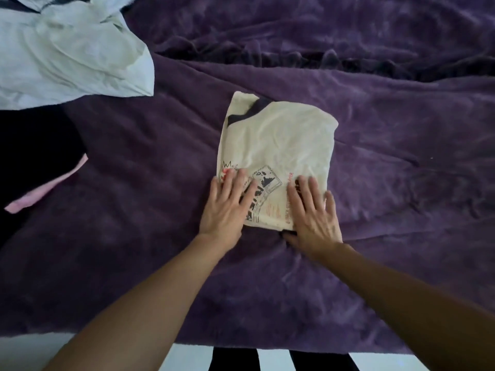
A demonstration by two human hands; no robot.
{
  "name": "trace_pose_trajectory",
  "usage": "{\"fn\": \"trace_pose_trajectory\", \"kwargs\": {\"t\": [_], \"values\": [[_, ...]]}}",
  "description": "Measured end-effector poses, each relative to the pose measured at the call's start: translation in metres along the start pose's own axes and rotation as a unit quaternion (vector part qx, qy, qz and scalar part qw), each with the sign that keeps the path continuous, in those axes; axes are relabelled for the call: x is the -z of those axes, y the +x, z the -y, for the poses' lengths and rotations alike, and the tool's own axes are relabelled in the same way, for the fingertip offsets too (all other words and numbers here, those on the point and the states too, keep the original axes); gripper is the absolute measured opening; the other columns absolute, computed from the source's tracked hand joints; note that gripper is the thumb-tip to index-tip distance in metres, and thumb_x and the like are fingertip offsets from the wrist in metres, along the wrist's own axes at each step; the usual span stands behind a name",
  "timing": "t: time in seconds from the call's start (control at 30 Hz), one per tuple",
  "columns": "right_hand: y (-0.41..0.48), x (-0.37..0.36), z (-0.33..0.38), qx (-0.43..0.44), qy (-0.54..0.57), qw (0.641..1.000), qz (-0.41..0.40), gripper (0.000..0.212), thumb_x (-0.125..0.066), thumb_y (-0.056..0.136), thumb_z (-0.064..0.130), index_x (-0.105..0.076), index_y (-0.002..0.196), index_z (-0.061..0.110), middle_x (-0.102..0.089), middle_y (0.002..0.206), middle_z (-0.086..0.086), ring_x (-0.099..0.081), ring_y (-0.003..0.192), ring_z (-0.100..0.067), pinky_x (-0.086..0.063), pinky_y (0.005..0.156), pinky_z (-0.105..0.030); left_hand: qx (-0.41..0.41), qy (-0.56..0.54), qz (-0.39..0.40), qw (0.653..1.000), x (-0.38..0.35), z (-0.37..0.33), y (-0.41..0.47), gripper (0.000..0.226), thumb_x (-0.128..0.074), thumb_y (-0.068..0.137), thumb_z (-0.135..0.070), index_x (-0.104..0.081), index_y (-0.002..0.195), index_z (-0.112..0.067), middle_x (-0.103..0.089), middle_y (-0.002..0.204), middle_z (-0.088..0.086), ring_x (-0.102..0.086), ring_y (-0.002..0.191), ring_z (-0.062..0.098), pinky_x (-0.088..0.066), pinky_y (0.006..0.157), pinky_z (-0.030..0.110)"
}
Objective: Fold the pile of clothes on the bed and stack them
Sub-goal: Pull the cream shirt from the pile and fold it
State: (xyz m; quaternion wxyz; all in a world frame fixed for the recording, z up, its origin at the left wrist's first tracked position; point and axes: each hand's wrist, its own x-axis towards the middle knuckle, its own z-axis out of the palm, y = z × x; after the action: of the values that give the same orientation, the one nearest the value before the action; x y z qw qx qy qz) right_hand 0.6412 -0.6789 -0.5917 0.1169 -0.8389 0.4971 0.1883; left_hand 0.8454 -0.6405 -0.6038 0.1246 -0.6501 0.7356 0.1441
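A cream T-shirt (281, 145) with a dark collar and a black-and-red print lies folded into a rectangle in the middle of the purple bed cover (401, 156). My left hand (227, 207) rests flat on its near left corner, fingers spread. My right hand (313, 215) lies flat on its near right corner, fingers also apart, thumb tucked at the shirt's near edge. Neither hand grips the cloth. At the far left sits the pile: a pale blue-white garment (67, 49) on top, a black garment (34, 156) below it, and a pink piece (45, 191) poking out.
The purple cover is rumpled into ridges along the back (294, 54). The bed's near edge runs along the bottom, with a pale floor (187, 357) and dark legs (235, 360) beyond it.
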Motion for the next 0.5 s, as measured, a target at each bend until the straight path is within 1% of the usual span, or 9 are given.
{"fn": "trace_pose_trajectory", "kwargs": {"t": [0.03, 0.1, 0.13, 0.17, 0.23, 0.3, 0.33, 0.4, 0.5], "values": [[0.007, -0.002, 0.003, -0.014, 0.002, 1.000, -0.007, 0.105, -0.070, 0.069, 0.040, -0.014, 0.153, 0.010, -0.014, 0.159, -0.017, -0.009, 0.147, -0.038, -0.023, 0.108, -0.059, 0.001, 0.007, 0.000, 1.000, -0.002, 0.003, 0.005, 0.107, -0.069, 0.077, -0.021, 0.007, 0.152, -0.018, 0.007, 0.160, 0.013, 0.006, 0.147, 0.036, -0.008, 0.117, 0.055], [0.014, -0.007, 0.008, -0.019, 0.006, 1.000, -0.011, 0.083, -0.052, 0.085, 0.023, -0.007, 0.154, 0.016, -0.006, 0.161, -0.014, -0.003, 0.148, -0.036, -0.019, 0.111, -0.057, -0.001, 0.009, 0.004, 1.000, -0.004, 0.004, 0.009, 0.097, -0.062, 0.082, -0.014, 0.004, 0.153, -0.019, 0.005, 0.160, 0.013, 0.002, 0.147, 0.036, -0.015, 0.116, 0.052], [0.013, -0.007, 0.009, -0.017, 0.016, 1.000, -0.006, 0.074, -0.043, 0.090, 0.019, -0.006, 0.154, 0.018, -0.004, 0.161, -0.012, -0.002, 0.148, -0.034, -0.019, 0.113, -0.055, -0.004, 0.003, 0.011, 1.000, -0.003, 0.003, 0.008, 0.091, -0.058, 0.084, -0.011, 0.003, 0.153, -0.019, 0.004, 0.161, 0.012, 0.002, 0.147, 0.036, -0.018, 0.116, 0.050], [0.010, -0.006, 0.008, -0.017, 0.035, 0.999, -0.001, 0.068, -0.037, 0.093, 0.016, -0.007, 0.154, 0.020, -0.005, 0.162, -0.008, -0.004, 0.149, -0.032, -0.020, 0.114, -0.052, -0.005, -0.005, 0.020, 1.000, 0.000, 0.002, 0.006, 0.087, -0.054, 0.086, -0.009, 0.000, 0.153, -0.020, 0.002, 0.161, 0.011, 0.001, 0.147, 0.035, -0.021, 0.116, 0.048], [0.001, 0.007, 0.002, -0.019, 0.074, 0.997, 0.008, 0.066, -0.038, 0.094, 0.014, -0.011, 0.154, 0.022, -0.011, 0.162, -0.001, -0.010, 0.149, -0.026, -0.026, 0.113, -0.044, -0.007, -0.025, 0.034, 0.999, 0.013, -0.002, -0.001, 0.082, -0.053, 0.087, -0.007, -0.005, 0.153, -0.020, -0.004, 0.161, 0.009, -0.003, 0.148, 0.033, -0.025, 0.114, 0.044], [-0.011, 0.027, -0.007, -0.012, 0.091, 0.995, 0.026, 0.073, -0.047, 0.092, 0.013, -0.010, 0.154, 0.025, -0.015, 0.161, 0.003, -0.014, 0.148, -0.021, -0.028, 0.113, -0.039, -0.016, -0.046, 0.045, 0.998, 0.036, -0.009, -0.010, 0.078, -0.052, 0.087, -0.006, -0.011, 0.152, -0.019, -0.013, 0.159, 0.007, -0.012, 0.146, 0.032, -0.029, 0.112, 0.043], [-0.019, 0.038, -0.012, -0.008, 0.095, 0.995, 0.035, 0.074, -0.050, 0.092, 0.015, -0.010, 0.154, 0.026, -0.016, 0.161, 0.004, -0.016, 0.148, -0.019, -0.029, 0.112, -0.037, -0.024, -0.052, 0.049, 0.997, 0.049, -0.014, -0.015, 0.075, -0.050, 0.088, -0.006, -0.014, 0.152, -0.019, -0.017, 0.157, 0.006, -0.017, 0.145, 0.031, -0.030, 0.110, 0.042], [-0.041, 0.063, -0.021, -0.010, 0.107, 0.993, 0.049, 0.071, -0.049, 0.092, 0.016, -0.014, 0.153, 0.028, -0.019, 0.159, 0.006, -0.021, 0.146, -0.018, -0.031, 0.112, -0.036, -0.048, -0.059, 0.056, 0.996, 0.077, -0.024, -0.027, 0.069, -0.045, 0.088, -0.006, -0.018, 0.151, -0.019, -0.027, 0.153, 0.003, -0.027, 0.140, 0.028, -0.031, 0.108, 0.041], [-0.084, 0.094, -0.037, -0.024, 0.126, 0.988, 0.085, 0.067, -0.050, 0.091, 0.014, -0.025, 0.150, 0.032, -0.032, 0.154, 0.007, -0.039, 0.136, -0.020, -0.040, 0.103, -0.037, -0.094, -0.063, 0.074, 0.991, 0.119, -0.043, -0.046, 0.065, -0.043, 0.086, -0.006, -0.028, 0.147, -0.022, -0.042, 0.145, -0.001, -0.041, 0.130, 0.024, -0.035, 0.102, 0.039]]}}
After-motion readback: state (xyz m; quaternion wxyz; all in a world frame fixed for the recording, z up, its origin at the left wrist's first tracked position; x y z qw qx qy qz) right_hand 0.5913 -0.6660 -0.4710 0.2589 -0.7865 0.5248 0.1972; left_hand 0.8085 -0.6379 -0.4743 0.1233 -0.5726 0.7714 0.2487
